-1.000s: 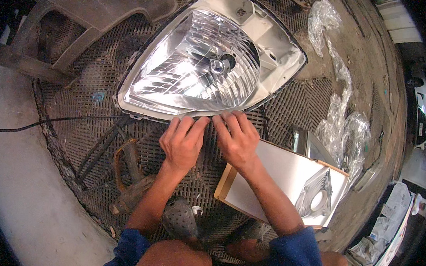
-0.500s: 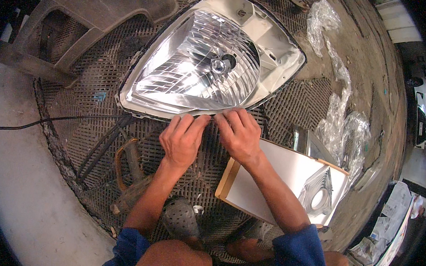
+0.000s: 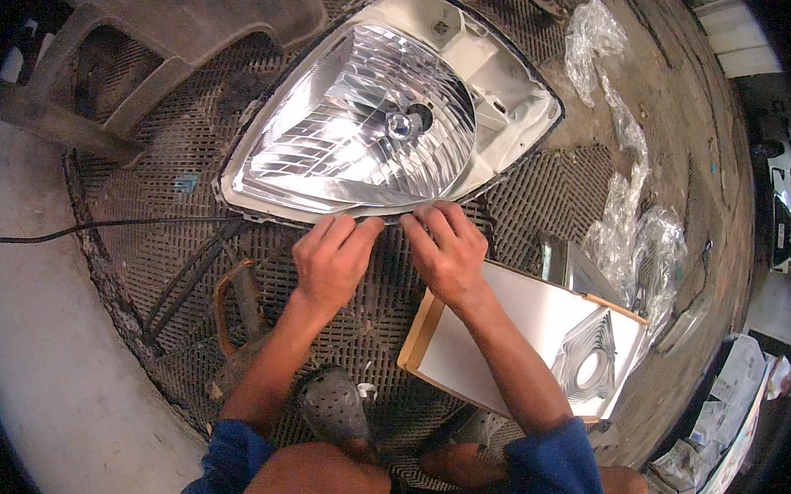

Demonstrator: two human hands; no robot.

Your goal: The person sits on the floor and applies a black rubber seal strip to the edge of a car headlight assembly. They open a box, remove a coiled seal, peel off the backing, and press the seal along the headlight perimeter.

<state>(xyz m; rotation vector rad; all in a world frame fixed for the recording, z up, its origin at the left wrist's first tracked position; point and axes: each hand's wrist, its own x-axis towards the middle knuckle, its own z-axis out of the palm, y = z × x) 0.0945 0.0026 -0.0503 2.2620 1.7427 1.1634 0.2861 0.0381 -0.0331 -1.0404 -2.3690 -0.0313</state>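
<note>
A car headlight [image 3: 368,109] without its clear lens lies face up, its chrome reflector bare and its pale housing edged by a dark rim. My left hand [image 3: 330,257] pinches the near edge of the housing, fingertips bent over the rim. Just to its right, my right hand [image 3: 448,250] grips the same edge, fingers curled and thumb tucked beneath. A narrow gap separates the two hands. Whether a thin strip of sealant lies between my fingertips is too small to make out.
An open box [image 3: 499,326] with a white inside and a printed picture lies under my right forearm. A dark plastic stool [image 3: 183,17] stands far left. Crumpled clear plastic film [image 3: 619,215] trails along the right. An orange-handled tool [image 3: 238,296] and a black cable [image 3: 80,225] lie at left.
My left hand has slid slightly left along the rim, so the gap between my hands is wider. My right hand stays almost in place. The headlight appears slightly lower and further left.
</note>
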